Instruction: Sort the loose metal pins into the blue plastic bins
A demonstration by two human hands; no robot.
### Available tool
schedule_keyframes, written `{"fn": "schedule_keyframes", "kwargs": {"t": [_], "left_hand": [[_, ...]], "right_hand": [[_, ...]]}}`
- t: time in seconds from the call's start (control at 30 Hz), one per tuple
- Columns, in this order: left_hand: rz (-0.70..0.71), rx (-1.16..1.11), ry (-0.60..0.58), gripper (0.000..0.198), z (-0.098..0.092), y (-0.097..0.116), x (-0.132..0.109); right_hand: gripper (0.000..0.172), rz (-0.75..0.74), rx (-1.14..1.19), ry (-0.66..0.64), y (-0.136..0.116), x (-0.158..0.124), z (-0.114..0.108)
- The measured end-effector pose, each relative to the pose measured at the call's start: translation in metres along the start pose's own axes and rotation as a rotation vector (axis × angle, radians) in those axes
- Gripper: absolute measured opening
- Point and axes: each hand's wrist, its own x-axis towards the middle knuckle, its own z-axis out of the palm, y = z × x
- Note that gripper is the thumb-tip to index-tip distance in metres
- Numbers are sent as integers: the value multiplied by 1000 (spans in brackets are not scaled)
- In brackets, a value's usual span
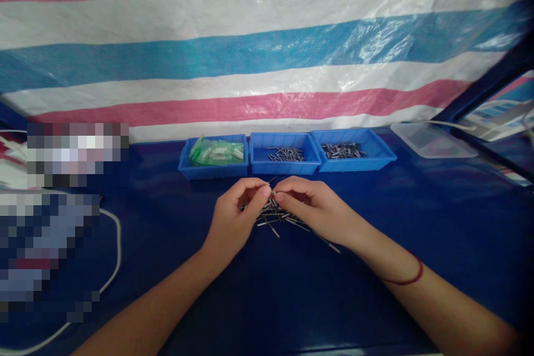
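My left hand point(240, 208) and my right hand point(319, 206) meet over the table, each closed in a pinch with thumb and forefinger. Between the fingertips shows a small pale piece point(273, 192), too small to name. Directly beneath lies a loose pile of thin metal rods point(273, 228), partly hidden by both hands. Just beyond, three blue bins stand in a row. Small metal pins lie in the middle bin point(283, 168) and more in the right bin point(359, 164). The left bin point(214, 171) holds a green plastic bag point(204, 153) with white pieces on it.
A clear plastic lid point(434, 142) lies at the back right of the dark blue table point(267, 300). A white cable point(119, 239) loops along the left side, near blurred-out areas. A striped plastic sheet point(250, 55) hangs behind the bins.
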Motion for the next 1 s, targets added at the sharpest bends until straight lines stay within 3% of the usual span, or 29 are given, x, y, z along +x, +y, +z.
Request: {"fn": "schedule_keyframes", "kwargs": {"t": [0.3,0.5,0.77,0.87,1.0], "left_hand": [[46,83,1,17,-2,-2,1],[39,113,-8,17,-2,-5,3],[58,227,-108,20,-3,2,2],[101,344,-112,18,-3,6,1],[201,472,-141,16,-4,6,1]], "right_hand": [[14,58,78,125,4,0,3],[9,19,38,230,1,-1,2],[11,-7,-16,249,-3,-3,3],[14,-25,-72,289,0,1,-7],[18,-11,-245,558,10,6,-44]]}}
